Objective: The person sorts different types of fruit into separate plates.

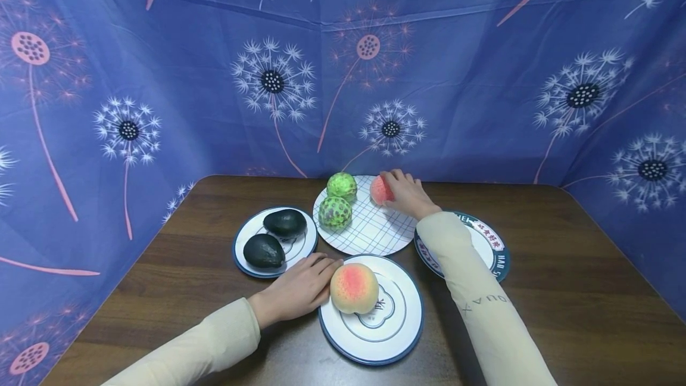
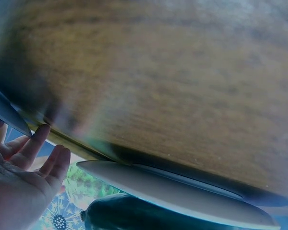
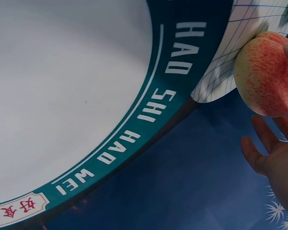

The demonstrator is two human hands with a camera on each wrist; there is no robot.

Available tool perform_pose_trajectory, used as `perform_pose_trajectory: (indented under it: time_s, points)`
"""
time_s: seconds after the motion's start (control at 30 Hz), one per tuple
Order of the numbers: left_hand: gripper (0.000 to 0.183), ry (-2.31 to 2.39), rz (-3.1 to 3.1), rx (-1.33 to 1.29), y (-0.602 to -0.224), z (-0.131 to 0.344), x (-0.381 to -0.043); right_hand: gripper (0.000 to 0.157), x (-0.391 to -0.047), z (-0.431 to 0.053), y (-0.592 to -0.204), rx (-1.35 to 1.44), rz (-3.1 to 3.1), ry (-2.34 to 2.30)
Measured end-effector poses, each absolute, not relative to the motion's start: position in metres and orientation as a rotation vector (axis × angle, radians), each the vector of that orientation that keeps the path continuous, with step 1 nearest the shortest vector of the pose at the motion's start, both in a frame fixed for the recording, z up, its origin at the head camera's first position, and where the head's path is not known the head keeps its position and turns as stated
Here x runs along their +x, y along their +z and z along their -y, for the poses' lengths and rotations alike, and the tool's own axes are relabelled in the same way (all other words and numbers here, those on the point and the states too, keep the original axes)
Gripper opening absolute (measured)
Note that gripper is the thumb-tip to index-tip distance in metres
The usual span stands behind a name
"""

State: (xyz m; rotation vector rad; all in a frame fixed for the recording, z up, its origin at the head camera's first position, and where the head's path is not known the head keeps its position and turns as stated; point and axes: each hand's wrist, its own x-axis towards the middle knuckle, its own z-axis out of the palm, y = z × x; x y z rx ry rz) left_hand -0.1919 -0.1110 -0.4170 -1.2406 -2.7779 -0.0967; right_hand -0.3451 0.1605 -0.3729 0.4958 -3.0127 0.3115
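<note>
In the head view my right hand (image 1: 409, 195) reaches over the white plate with blue grid lines (image 1: 377, 231) and grips a pink peach (image 1: 381, 190) from its right side. The right wrist view shows the peach (image 3: 266, 76) between the thumb and the fingers (image 3: 264, 134). My left hand (image 1: 303, 285) rests at the left rim of the near blue-rimmed plate (image 1: 396, 338), its fingertips beside a larger yellow-pink peach (image 1: 354, 288). From the left wrist, its fingers (image 2: 36, 143) look extended close to the plate edge.
Two green spotted round fruits (image 1: 336, 213) sit on the left of the gridded plate. Two dark avocados (image 1: 264, 251) lie on a blue-rimmed plate (image 1: 241, 243) at left. A green-rimmed lettered plate (image 1: 501, 261) stands at right, partly under my right forearm. A blue dandelion-print cloth (image 1: 455, 64) hangs behind the wooden table (image 1: 568, 290).
</note>
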Motion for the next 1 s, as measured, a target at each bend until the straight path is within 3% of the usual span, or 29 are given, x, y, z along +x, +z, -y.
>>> perform_pose_trajectory:
  time_s: [1.0]
  points:
    - [0.048,-0.096,2.767,-1.242,-0.4158,0.1109,-0.1914,0.076,-0.3447,-0.1627,-0.3714,0.494,3.01,0.392]
